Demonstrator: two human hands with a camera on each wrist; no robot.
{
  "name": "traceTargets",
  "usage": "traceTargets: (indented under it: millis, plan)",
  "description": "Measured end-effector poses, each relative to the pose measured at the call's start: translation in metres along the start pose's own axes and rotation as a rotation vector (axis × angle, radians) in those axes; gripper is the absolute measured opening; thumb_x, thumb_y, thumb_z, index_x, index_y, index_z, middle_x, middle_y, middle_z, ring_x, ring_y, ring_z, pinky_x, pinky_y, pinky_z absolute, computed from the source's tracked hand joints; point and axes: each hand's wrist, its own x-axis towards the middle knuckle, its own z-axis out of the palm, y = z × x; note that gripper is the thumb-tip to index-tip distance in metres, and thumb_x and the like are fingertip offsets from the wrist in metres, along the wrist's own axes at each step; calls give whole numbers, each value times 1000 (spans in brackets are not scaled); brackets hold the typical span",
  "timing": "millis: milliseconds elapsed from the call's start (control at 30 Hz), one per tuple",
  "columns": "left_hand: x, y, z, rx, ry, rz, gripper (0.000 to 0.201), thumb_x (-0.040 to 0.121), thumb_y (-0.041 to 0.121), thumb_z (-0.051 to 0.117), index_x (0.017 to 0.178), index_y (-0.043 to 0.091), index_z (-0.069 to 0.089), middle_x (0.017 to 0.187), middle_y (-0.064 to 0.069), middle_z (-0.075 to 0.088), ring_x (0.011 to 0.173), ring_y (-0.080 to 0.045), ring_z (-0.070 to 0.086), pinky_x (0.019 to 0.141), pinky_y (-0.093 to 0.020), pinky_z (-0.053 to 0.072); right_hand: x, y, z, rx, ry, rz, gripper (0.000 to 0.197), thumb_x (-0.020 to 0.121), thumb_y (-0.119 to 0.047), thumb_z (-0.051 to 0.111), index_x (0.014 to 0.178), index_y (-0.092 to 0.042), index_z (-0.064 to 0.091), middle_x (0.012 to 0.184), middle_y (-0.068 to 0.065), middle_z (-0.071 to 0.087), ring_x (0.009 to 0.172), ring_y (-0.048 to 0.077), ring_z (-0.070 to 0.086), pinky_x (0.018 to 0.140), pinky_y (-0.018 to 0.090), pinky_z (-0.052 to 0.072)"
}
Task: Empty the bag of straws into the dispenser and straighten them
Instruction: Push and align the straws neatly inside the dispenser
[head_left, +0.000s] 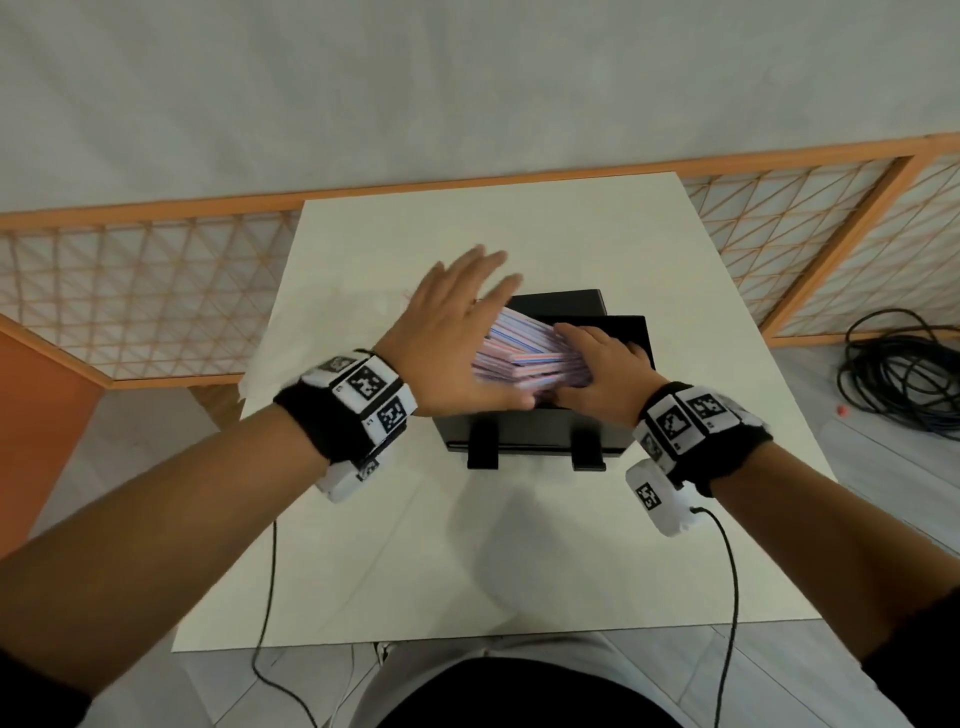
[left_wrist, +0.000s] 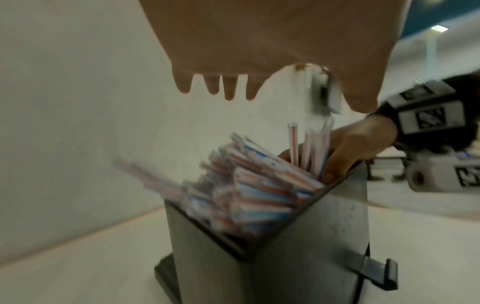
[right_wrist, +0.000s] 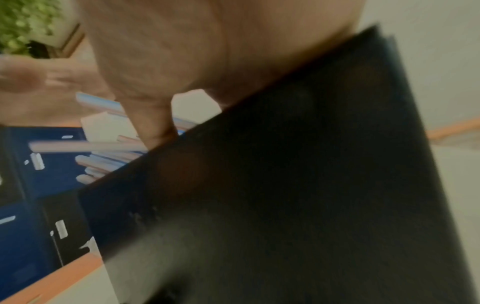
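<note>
A black straw dispenser (head_left: 524, 431) stands open on the white table, and in the left wrist view its grey wall (left_wrist: 311, 236) faces me. Pink-and-blue wrapped straws (head_left: 519, 348) lie heaped in it at a slant, their left ends sticking out over the rim (left_wrist: 254, 195). My left hand (head_left: 457, 322) hovers flat and blurred by those left ends, fingers straight (left_wrist: 233, 41). My right hand (head_left: 602, 358) reaches into the right end of the box. Its fingers curl among a few upright straws (left_wrist: 350, 148). The right wrist view is mostly filled by the dispenser's dark side (right_wrist: 285, 185).
The dispenser's black lid (head_left: 561, 301) stands open behind the box. Two small black brackets jut from its front. A wooden lattice screen (head_left: 156, 291) runs behind the table (head_left: 519, 545). A coil of black cable (head_left: 904, 374) lies on the floor at right. Thin wires hang from both wrist cameras.
</note>
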Motion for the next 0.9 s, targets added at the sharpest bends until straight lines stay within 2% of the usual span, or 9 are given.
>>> traceTargets:
  millis: [133,267,400,500,567,633,700,767,900]
  plan:
    - [10,-11,-13,-174,56,-8,102,70,82,36,148,17,24,156,-4,19,145,-20,12,118,-38,14,5,-1,-7,-15,-37,8,89,74,-48,68,146,-28,20,148,-2,31,137,21,32,116,50,14]
    - [9,-38,1,-692,292,-439,68,91,58,35,143,15,33,149,-3,30,138,-14,27,110,-23,19,2,7,-9,60,-27,-1,91,71,-42,73,146,-23,25,145,5,36,133,25,37,112,46,28]
    - [4,-53,21,-892,122,-753,58,102,43,23,150,11,17,158,-6,13,146,-17,13,115,-27,10,2,10,-9,138,-3,-56,92,68,-38,78,144,-20,30,141,7,39,130,24,39,110,39,34]
    - [8,-34,30,-931,-36,-682,58,102,45,17,147,10,26,153,-10,28,141,-22,27,114,-32,16,5,4,-1,199,1,-59,94,66,-36,81,144,-17,31,137,8,40,127,23,43,110,35,35]
    - [12,-18,34,-999,-81,-607,58,99,53,21,118,10,55,114,-11,60,103,-26,58,98,-37,39,8,2,2,189,-18,-38,98,64,-42,81,144,-17,30,137,7,39,126,23,45,110,38,36]
    - [14,-18,34,-989,-108,-553,59,96,57,20,97,13,60,97,-5,63,86,-17,59,90,-35,44,10,2,-2,106,-58,-26,99,64,-48,78,145,-19,28,137,5,39,127,24,43,109,43,35]
    - [11,-27,29,-897,-156,-584,50,100,51,18,111,20,55,116,-5,57,107,-14,54,100,-33,34,9,5,-11,5,-93,-23,96,65,-52,75,144,-21,29,138,4,41,128,25,42,109,45,35]
    - [6,-38,16,-686,-151,-580,65,97,55,23,145,11,29,154,-9,26,142,-18,24,116,-33,14,7,9,-20,-46,-121,-14,95,66,-52,75,143,-20,30,137,5,44,126,26,45,109,41,36]
    - [17,-14,-20,-215,-236,-175,119,65,84,45,150,10,6,160,-4,2,148,-16,0,120,-40,4,10,6,-23,-120,-194,27,88,68,-45,74,141,-21,31,131,7,47,119,28,51,104,38,41]
